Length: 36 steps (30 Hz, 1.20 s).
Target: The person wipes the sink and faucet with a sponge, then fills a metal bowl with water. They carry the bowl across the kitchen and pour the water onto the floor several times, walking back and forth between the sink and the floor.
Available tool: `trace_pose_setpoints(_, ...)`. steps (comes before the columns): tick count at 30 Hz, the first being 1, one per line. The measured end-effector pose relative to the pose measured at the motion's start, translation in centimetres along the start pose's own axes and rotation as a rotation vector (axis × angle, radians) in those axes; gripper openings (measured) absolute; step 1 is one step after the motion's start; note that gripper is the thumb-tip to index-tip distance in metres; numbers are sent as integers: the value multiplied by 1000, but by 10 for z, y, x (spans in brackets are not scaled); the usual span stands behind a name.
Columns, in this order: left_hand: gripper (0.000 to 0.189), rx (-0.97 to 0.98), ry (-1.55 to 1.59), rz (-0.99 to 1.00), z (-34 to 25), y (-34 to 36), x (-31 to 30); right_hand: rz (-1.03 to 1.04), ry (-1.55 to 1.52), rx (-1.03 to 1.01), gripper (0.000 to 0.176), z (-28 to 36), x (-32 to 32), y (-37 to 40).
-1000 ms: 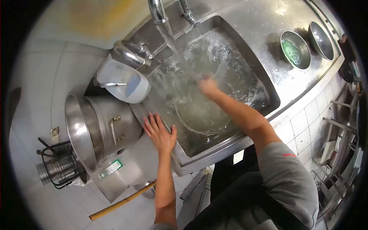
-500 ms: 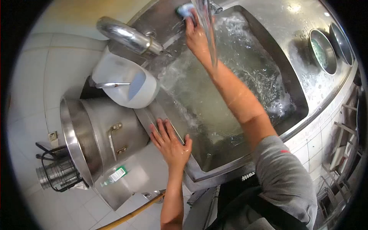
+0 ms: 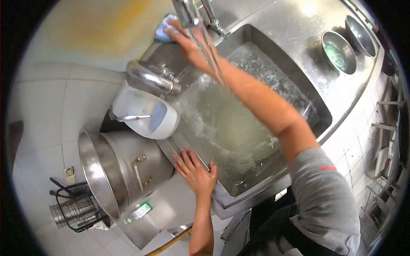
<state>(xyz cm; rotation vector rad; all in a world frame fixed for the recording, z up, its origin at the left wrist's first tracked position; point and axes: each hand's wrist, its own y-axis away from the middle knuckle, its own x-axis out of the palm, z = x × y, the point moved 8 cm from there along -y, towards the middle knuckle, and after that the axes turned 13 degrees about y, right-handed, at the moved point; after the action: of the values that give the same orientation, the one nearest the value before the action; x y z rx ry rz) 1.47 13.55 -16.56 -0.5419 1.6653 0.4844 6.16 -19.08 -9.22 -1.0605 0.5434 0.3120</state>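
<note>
My right hand (image 3: 188,42) reaches past the running tap (image 3: 186,13) to the far side of the sink. It presses a light blue sponge (image 3: 165,29) against the wall behind the sink's back ledge. Part of that hand lies behind the falling water. Spread fingers of my left hand (image 3: 200,177) rest on the near left rim of the metal sink (image 3: 256,187), holding nothing. Cloudy, churning water (image 3: 239,123) fills the basin.
A cut white plastic jug (image 3: 168,123) holding a metal-handled utensil stands beside a second faucet (image 3: 151,79). Left are a large steel pot (image 3: 141,158) and a green-labelled bottle (image 3: 139,212). Two metal bowls (image 3: 348,64) sit on the right counter (image 3: 294,25).
My right hand has moved the sponge left and up, from near the sink's back ledge onto the wall. My left hand stays on the rim. The camera view has shifted.
</note>
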Motion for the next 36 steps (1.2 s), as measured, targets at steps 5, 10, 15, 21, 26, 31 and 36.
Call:
trace_pose_setpoints(5,79,61,10,-16,-6,2,4,-81,324,-237,40,31,-16,2)
trace_pose_setpoints(10,80,54,12,-19,-6,5,2,54,-427,205,32,-6,-9,50)
trace_pose_setpoints(15,79,54,-19,-27,-8,1,2,-59,-246,285,24,-97,-118,94)
trace_pose_setpoints(21,79,30,-8,4,-11,0,4,-473,-85,139,31,-147,-166,-12)
trace_pose_setpoints(26,78,5,-19,6,-7,0,4,-74,63,211,40,-219,-74,49)
trace_pose_setpoints(31,77,5,-25,33,-7,-2,10,-428,72,94,29,-160,-105,4)
trace_pose_setpoints(36,78,-7,-47,15,-14,-9,4,-507,69,508,23,-219,-125,3)
